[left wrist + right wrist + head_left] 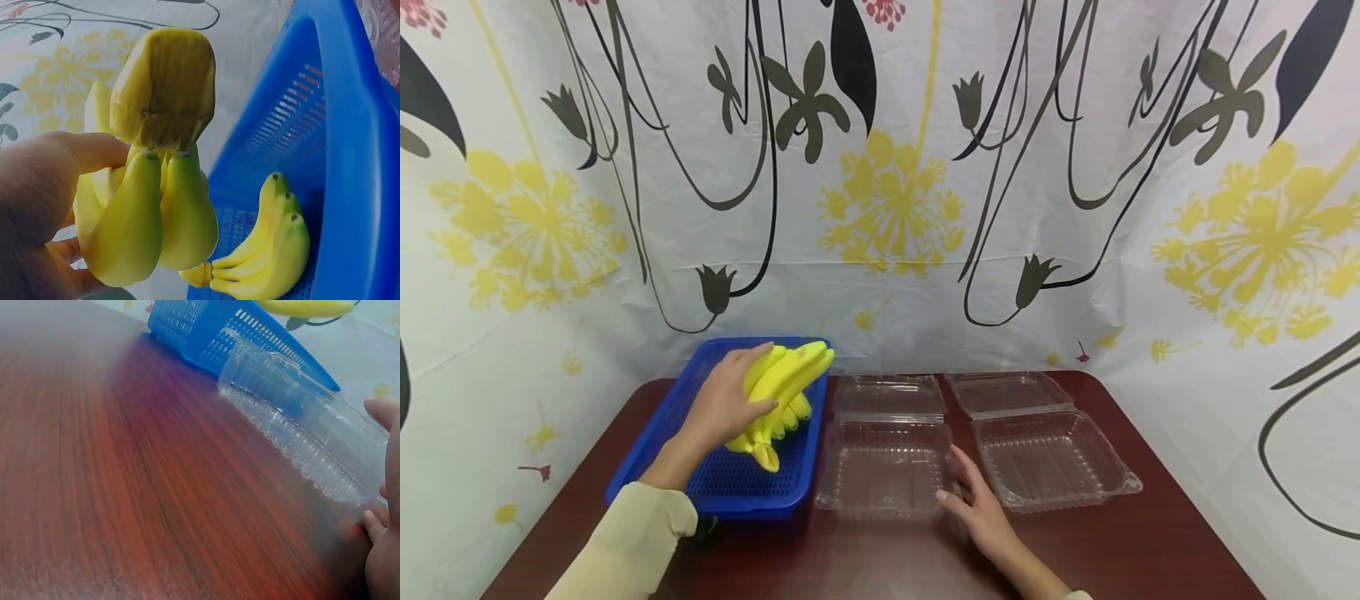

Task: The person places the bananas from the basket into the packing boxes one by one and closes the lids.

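My left hand (721,402) grips a bunch of yellow bananas (786,377) above the blue basket (811,467). In the left wrist view the held bunch (128,219) hangs from a thick brownish stem, with the thumb and fingers around its side. A second banana bunch (269,244) lies inside the basket. Beside the right wall of a lidded clear plastic container (887,471), my right hand (981,508) has its fingers extended; whether they touch the wall is hard to tell. The right wrist view shows only part of that hand, near the container (294,425).
A second clear container (1052,458) stands to the right, its lid (1011,393) folded back towards the wall. Both containers and the basket are on a dark red wooden table (865,558). A patterned fabric (887,317) hangs behind and at both sides.
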A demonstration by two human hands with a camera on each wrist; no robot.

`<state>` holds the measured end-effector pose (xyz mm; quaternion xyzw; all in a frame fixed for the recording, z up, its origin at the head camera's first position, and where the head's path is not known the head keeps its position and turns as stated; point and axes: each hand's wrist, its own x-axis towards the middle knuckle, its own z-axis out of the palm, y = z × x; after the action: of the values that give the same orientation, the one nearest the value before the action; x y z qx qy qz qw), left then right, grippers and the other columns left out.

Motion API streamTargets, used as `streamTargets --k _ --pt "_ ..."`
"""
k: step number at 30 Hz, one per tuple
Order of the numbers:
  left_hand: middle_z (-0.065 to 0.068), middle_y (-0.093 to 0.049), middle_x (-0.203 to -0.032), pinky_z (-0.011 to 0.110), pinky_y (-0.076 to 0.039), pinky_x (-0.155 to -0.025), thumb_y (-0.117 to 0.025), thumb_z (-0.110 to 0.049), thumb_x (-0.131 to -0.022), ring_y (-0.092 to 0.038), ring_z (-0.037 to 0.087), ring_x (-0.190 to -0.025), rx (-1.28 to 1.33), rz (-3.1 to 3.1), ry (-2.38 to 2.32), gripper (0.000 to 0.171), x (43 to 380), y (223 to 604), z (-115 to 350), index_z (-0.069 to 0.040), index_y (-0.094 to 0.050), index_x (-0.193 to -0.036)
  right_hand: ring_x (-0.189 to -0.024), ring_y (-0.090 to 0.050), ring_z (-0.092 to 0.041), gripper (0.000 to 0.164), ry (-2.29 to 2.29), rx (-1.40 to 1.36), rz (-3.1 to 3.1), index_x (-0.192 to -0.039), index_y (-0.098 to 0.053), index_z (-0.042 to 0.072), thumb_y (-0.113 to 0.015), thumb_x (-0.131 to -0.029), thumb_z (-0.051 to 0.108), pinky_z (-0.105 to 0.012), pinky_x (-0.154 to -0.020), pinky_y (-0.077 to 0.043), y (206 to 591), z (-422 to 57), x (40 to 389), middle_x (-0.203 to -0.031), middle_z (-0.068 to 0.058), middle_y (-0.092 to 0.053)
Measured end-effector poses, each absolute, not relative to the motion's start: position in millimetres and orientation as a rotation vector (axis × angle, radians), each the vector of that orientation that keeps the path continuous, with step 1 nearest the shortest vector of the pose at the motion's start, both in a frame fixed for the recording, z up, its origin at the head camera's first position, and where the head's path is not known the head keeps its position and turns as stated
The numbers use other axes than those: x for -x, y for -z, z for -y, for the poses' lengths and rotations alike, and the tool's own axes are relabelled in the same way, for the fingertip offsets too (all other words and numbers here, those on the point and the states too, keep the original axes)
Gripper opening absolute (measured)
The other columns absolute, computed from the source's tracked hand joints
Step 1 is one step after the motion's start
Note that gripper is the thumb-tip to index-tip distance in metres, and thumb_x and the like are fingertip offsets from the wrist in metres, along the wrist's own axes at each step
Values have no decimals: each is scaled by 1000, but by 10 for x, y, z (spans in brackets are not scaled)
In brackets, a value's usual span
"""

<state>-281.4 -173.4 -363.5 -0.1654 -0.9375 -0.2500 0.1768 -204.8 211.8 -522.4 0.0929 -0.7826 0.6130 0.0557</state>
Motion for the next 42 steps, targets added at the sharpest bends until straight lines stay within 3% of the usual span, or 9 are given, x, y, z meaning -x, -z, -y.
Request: streamTargets --k 9,21,36,42 --pt "17 -46 -139 55 -46 -88 -81 -24 -76 -46 37 -121 501 2626 744 82 2793 3632 1555 -17 -42 -148 -133 -34 -47 70 -1840 -291 2397 -152 -31 19 -67 -92 18 -59 -101 -37 5216 -2107 2051 -149 -25 -34" --pt "11 -51 -134 48 -50 -85 -84 -25 -73 -53 30 -113 580 2578 769 83 2718 3674 1219 -21 -45 -146 -134 -34 -44 70 -1842 -271 2405 -151 -31 18 -67 -92 17 -57 -104 -34 5209 -2117 2067 -149 -24 -35" --pt "9 -51 -134 48 -44 -98 -86 -25 -72 -49 30 -122 568 2516 891 85 2694 3812 811 -24 -45 -146 -133 -34 -47 70 -1871 -249 2406 -151 -31 20 -67 -92 19 -57 -100 -39 5231 -2112 2056 -149 -25 -33" --pt "8 -50 -134 48 -46 -96 -86 -25 -73 -49 30 -122 522 2508 906 84 2671 3931 635 -26 -45 -146 -134 -33 -48 70 -1879 -263 2396 -151 -31 20 -68 -91 20 -58 -100 -38 5227 -2119 2057 -150 -25 -32"
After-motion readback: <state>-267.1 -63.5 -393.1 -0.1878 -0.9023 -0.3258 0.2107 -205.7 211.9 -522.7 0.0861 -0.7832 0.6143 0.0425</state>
